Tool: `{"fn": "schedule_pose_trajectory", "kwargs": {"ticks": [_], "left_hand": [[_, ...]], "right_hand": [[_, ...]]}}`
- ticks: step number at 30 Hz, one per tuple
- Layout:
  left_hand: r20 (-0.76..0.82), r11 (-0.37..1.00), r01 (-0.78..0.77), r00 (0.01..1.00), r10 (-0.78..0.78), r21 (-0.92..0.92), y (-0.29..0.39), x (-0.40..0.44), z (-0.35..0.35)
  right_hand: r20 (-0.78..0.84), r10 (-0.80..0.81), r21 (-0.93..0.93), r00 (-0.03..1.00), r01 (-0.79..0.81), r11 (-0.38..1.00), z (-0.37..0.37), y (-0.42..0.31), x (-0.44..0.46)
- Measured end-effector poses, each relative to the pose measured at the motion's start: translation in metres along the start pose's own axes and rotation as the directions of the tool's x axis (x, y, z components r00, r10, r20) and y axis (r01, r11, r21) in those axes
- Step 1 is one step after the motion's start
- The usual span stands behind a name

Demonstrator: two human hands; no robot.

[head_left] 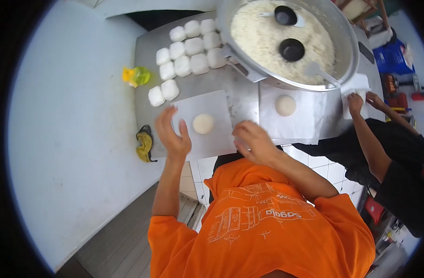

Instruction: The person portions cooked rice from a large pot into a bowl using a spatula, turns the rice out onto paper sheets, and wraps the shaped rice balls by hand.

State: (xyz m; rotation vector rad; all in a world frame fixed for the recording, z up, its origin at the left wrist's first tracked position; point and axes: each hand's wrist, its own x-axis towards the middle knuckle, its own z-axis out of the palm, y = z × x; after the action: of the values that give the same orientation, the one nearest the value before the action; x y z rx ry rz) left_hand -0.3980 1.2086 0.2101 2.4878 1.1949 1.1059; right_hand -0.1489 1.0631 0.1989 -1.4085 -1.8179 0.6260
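Beside the left edge of a paper sheet (212, 146), the left hand (175, 139) is released, its fingers spread and its thumb apart from them. At the opposite edge, the right hand (258, 142) is loosely curled, also released, with thumb and fingers parted. Both are a little blurred, and I cannot tell whether any fingertip touches the paper. Between them, on the sheet, sits a round white mound (203, 123), near the left thumb. The sheet lies flat on a metal table (245, 99), at its near edge.

Just beyond the left hand are two white packets (170, 89), side by side; farther back, more packets (194, 46) stand in close rows. A green bottle (141, 75) with a yellow cap is by the wall. To the right of the right hand, a second sheet (295, 132) bears another round mound (285, 105). Behind it stands a big pot (354, 53) of rice (253, 34), with two black bowls (292, 49) and a pale paddle (324, 74) on top. Farther right, a co-worker's hands (355, 103) are at another white sheet (358, 84).
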Motion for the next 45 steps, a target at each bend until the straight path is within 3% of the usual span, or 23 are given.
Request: {"fn": "schedule_pose_trajectory", "kwargs": {"ticks": [1, 4, 7, 8, 9, 12, 13, 16, 17, 19, 20, 22, 23, 25, 27, 29, 32, 33, 37, 39, 41, 42, 45], "left_hand": [[0.131, 0.998, 0.04, 0.99, -0.046, 0.05, -0.023, -0.052, -0.003], [0.448, 0.998, 0.052, 0.892, -0.06, 0.03, -0.046, -0.152, -0.009], [0.548, 0.975, 0.028, 0.824, -0.148, 0.221, -0.07, -0.214, 0.004], [0.535, 0.974, 0.03, 0.832, -0.149, 0.225, -0.079, -0.219, 0.007], [0.523, 0.973, 0.034, 0.839, -0.151, 0.227, -0.085, -0.225, 0.011], [0.434, 0.981, 0.101, 0.886, -0.163, 0.164, -0.082, -0.219, -0.003], [0.388, 0.984, 0.126, 0.906, -0.167, 0.129, -0.078, -0.206, -0.011], [0.266, 0.932, 0.363, 0.901, -0.343, -0.026, -0.087, -0.162, -0.013], [0.164, 0.921, 0.358, 0.928, -0.333, -0.154, -0.096, -0.14, -0.005], [0.186, 0.803, 0.53, 0.848, -0.497, -0.272, -0.094, -0.085, -0.004], [0.247, 0.785, 0.591, 0.801, -0.545, -0.187, -0.111, -0.078, 0.01], [0.352, 0.729, 0.685, 0.682, -0.641, 0.0, -0.143, -0.083, 0.037], [0.156, 0.78, 0.619, 0.765, -0.625, 0.087, -0.131, -0.08, 0.037], [-0.23, 0.811, 0.506, 0.861, -0.454, 0.292, -0.081, -0.074, 0.044], [0.058, 0.796, 0.596, 0.796, -0.603, 0.103, -0.041, -0.097, 0.066], [0.095, 0.773, 0.609, 0.771, -0.63, 0.18, -0.017, -0.09, 0.087], [0.132, 0.72, 0.638, 0.717, -0.685, 0.273, -0.015, -0.078, 0.101], [0.143, 0.698, 0.651, 0.692, -0.707, 0.299, -0.014, -0.076, 0.104], [0.161, 0.692, 0.617, 0.691, -0.704, 0.375, -0.014, -0.075, 0.108], [0.158, 0.698, 0.6, 0.703, -0.694, 0.391, -0.021, -0.078, 0.116], [0.278, 0.655, 0.62, 0.6, -0.75, 0.431, -0.022, -0.068, 0.109], [0.338, 0.637, 0.622, 0.541, -0.77, 0.454, -0.022, -0.065, 0.102], [0.408, 0.702, 0.696, 0.603, -0.686, 0.152, -0.03, -0.078, 0.066]], "right_hand": [[0.182, 0.04, -0.075, 0.983, -0.026, 0.997, 0.035, 0.015, -0.011], [0.316, -0.067, -0.225, 0.946, 0.144, 0.964, 0.096, 0.035, -0.027], [0.378, -0.066, -0.476, 0.924, 0.255, 0.842, 0.139, 0.056, -0.052], [0.375, -0.07, -0.557, 0.924, 0.285, 0.78, 0.144, 0.058, -0.053], [0.36, -0.027, -0.541, 0.933, 0.233, 0.808, 0.148, 0.061, -0.054], [0.347, 0.01, -0.309, 0.938, 0.105, 0.945, 0.138, 0.057, -0.056], [0.223, -0.063, -0.31, 0.973, 0.132, 0.942, 0.136, 0.055, -0.055], [0.028, 0.207, -0.026, 0.978, -0.206, 0.978, 0.132, 0.053, -0.037], [-0.006, 0.342, 0.169, 0.94, -0.336, 0.926, 0.127, 0.045, -0.014], [-0.032, 0.477, 0.186, 0.878, -0.464, 0.866, 0.133, 0.06, 0.023], [-0.043, 0.54, 0.195, 0.84, -0.523, 0.83, 0.135, 0.067, 0.037], [-0.056, 0.457, -0.12, 0.887, -0.461, 0.879, 0.141, 0.075, 0.052], [-0.055, 0.415, -0.275, 0.908, -0.413, 0.868, 0.143, 0.078, 0.056], [-0.118, 0.381, -0.327, 0.917, -0.398, 0.857, 0.144, 0.083, 0.058], [-0.18, 0.344, -0.327, 0.922, -0.386, 0.863, 0.144, 0.094, 0.067], [-0.234, 0.315, -0.267, 0.92, -0.372, 0.889, 0.145, 0.108, 0.084], [-0.091, 0.388, -0.428, 0.917, -0.388, 0.816, 0.138, 0.104, 0.125], [0.019, 0.497, -0.428, 0.868, -0.442, 0.788, 0.137, 0.108, 0.138], [0.053, 0.234, -0.3, 0.971, -0.208, 0.931, 0.124, 0.069, 0.127], [0.215, 0.251, -0.091, 0.944, -0.236, 0.967, 0.124, 0.056, 0.101], [0.238, 0.169, -0.117, 0.956, -0.144, 0.983, 0.128, 0.049, 0.085], [0.168, 0.169, -0.074, 0.971, -0.159, 0.985, 0.129, 0.046, 0.081], [0.021, 0.184, 0.019, 0.983, -0.185, 0.983, 0.131, 0.044, 0.07]]}}
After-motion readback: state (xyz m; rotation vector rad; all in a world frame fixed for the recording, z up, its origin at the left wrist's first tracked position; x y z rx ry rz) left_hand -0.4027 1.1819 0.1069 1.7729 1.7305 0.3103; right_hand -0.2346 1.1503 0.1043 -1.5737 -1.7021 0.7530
